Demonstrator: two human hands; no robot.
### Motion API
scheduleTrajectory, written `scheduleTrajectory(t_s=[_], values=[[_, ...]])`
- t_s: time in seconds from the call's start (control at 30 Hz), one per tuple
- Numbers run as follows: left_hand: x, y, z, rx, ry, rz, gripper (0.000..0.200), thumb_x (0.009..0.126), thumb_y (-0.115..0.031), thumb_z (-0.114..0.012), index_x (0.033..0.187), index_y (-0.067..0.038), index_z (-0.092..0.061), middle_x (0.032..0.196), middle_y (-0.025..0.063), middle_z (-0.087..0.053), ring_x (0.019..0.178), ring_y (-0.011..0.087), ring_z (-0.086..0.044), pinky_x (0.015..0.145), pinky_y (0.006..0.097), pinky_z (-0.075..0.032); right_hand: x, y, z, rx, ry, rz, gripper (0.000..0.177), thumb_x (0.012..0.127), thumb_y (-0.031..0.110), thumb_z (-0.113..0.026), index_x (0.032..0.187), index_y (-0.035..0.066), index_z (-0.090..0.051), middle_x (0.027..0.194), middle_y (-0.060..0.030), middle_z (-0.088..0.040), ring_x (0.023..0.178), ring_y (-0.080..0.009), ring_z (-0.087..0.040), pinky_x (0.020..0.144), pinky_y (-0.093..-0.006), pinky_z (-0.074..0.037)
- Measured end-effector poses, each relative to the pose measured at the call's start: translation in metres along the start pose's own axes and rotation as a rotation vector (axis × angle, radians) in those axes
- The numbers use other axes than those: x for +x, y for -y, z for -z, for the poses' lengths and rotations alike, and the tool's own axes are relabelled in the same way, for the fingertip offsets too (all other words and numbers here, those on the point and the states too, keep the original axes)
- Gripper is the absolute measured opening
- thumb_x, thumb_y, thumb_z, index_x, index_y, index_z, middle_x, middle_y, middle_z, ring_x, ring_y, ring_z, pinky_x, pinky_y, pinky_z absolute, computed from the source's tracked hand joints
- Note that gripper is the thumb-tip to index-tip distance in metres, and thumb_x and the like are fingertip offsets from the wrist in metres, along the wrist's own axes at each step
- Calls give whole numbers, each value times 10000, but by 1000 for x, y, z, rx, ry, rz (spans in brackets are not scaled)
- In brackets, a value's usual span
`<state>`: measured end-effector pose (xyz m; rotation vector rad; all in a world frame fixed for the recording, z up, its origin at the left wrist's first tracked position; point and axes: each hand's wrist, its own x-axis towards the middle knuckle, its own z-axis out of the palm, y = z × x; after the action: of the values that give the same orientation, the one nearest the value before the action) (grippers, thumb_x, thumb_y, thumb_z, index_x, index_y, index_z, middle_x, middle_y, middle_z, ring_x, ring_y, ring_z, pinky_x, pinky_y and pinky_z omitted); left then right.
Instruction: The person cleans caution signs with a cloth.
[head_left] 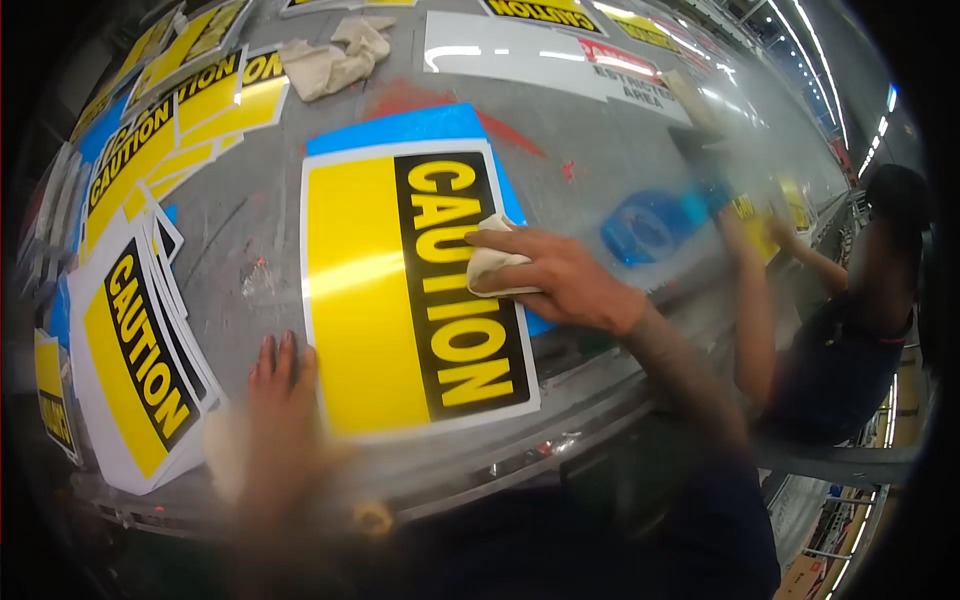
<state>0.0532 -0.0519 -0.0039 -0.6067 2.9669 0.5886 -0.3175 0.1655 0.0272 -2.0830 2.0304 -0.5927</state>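
A yellow and black CAUTION sign [360,290] lies on the grey table over a blue sheet [400,128]. My right hand [565,280] is closed on a cream cloth [492,262], which touches the black band of the sign. Its fingers point left across the lettering. Beside the sign's lower left edge, my left hand [285,385] rests on the table with its fingers extended and fingertips near the sign. The left wrist is blurred, and a pale blurred patch lies next to it.
Stacked CAUTION signs [140,360] lie at the left. A crumpled cloth [335,60] and a white panel [510,55] are at the back. A blue bottle [645,228] lies at the right, near a co-worker [850,330] whose arms reach over the table.
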Motion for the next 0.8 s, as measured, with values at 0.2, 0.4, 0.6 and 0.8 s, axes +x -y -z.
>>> scheduleTrajectory(t_s=[0.2, 0.4, 0.6, 0.8], values=[[-3, -7, 9, -17, 42, 32, 1392, 623, -686, -975, 1697, -5, -408, 1820, 254, -249, 1706, 475, -127, 1363, 654, -123, -5, 59, -25, 134, 164, 353, 387, 919, 121, -794, 1298, 143, -719, 1593, -105, -600, 1473, -410, -588, 1222, -490, -522], [-3, -6, 13, 1, 62, 28, 1364, 662, -684, -963, 1669, 52, -412, 1764, 255, -383, 1699, 489, -139, 1345, 700, -123, 61, -50, -13, -56, -220, -31, 224, 1040, 98, -695, 1259, 121, -734, 1511, -120, -648, 1340, -342, -682, 1058, -429, -594], [-3, 0, 9, -19, 50, 10, 1370, 649, -660, -977, 1674, 47, -404, 1763, 264, -378, 1693, 512, -137, 1328, 713, -138, 42, 32, -37, -40, -68, 297, 220, 1005, 160, -720, 1220, 120, -738, 1470, -124, -674, 1396, -364, -648, 1086, -503, -579], [-2, -3, 12, -66, 47, -21, 1365, 662, -678, -974, 1675, 38, -405, 1763, 266, -375, 1687, 526, -142, 1310, 744, -138, 104, -51, -26, 3, -268, -178, 198, 979, 147, -737, 1167, 91, -764, 1352, -100, -700, 1311, -348, -667, 1041, -485, -587]])
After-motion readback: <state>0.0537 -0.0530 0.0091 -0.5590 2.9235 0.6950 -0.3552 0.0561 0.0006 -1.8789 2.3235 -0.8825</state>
